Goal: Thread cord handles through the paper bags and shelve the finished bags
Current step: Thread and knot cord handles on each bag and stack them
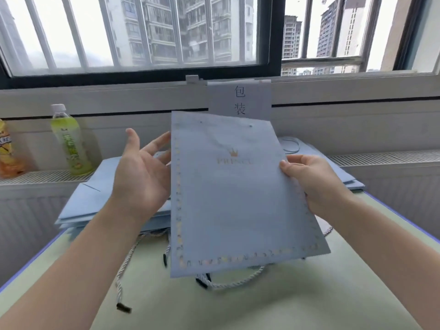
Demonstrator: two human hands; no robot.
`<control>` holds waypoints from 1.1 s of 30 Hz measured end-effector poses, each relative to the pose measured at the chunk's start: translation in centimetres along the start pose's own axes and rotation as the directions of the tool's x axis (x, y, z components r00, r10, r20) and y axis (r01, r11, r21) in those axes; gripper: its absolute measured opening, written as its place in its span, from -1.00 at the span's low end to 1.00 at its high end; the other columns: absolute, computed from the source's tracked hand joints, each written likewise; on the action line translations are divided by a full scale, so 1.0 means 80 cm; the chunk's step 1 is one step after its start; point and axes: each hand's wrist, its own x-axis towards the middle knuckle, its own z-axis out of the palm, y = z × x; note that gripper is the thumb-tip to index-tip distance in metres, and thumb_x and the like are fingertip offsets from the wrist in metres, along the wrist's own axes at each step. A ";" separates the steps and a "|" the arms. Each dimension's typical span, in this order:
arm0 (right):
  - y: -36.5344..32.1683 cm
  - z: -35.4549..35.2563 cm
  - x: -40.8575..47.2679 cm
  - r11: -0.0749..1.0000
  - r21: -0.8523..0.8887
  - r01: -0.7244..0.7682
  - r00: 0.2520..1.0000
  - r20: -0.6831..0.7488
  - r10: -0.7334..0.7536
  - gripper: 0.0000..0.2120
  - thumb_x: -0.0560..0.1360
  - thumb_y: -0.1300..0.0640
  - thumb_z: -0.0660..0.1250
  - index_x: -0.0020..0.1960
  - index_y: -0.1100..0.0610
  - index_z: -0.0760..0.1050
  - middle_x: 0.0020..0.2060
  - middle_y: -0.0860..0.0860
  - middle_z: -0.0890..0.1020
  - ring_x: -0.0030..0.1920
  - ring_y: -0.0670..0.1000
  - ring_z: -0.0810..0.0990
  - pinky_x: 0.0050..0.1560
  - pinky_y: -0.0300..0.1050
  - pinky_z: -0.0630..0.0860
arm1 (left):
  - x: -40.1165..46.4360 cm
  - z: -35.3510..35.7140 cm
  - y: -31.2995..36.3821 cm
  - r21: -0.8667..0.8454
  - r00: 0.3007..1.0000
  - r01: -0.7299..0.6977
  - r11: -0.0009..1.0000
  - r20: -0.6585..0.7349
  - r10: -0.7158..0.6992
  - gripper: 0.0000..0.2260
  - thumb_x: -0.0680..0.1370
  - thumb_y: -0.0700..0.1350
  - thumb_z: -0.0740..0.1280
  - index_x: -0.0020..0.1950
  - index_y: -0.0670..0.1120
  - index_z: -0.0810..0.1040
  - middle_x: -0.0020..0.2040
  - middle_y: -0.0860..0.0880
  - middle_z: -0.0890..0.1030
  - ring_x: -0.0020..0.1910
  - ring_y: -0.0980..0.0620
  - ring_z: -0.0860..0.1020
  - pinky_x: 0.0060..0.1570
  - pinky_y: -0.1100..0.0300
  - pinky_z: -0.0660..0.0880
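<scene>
A flat pale blue paper bag [235, 198] with a crown logo and a shiny dotted border is held up over the table, its two handle holes at the far top edge. My right hand [314, 182] pinches its right edge, thumb on the front. My left hand [140, 172] is spread with straight fingers beside the bag's left edge, fingertips at or just behind that edge. White twisted cords [126, 265] with black tips lie on the table beneath the bag. A stack of flat blue bags [95, 201] lies behind.
The table [309, 301] has a light green top with a blue rim. A green drink bottle [71, 141] and an orange one [7, 151] stand on the radiator ledge at the left. A paper sign [240, 98] hangs under the window. More bags with cord lie at the right [307, 148].
</scene>
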 end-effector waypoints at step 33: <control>-0.032 -0.001 -0.015 0.820 -0.141 0.554 0.828 -0.005 -0.560 -0.85 0.57 0.33 0.22 0.01 0.17 0.55 -0.21 0.03 0.59 -0.24 -0.11 0.63 -0.14 -0.28 0.57 | -0.012 0.016 -0.038 0.488 0.976 0.167 0.857 -0.203 -0.075 -0.61 0.60 -0.28 0.22 0.38 -0.01 0.31 0.06 -0.15 0.59 -0.15 -0.10 0.62 -0.23 0.01 0.58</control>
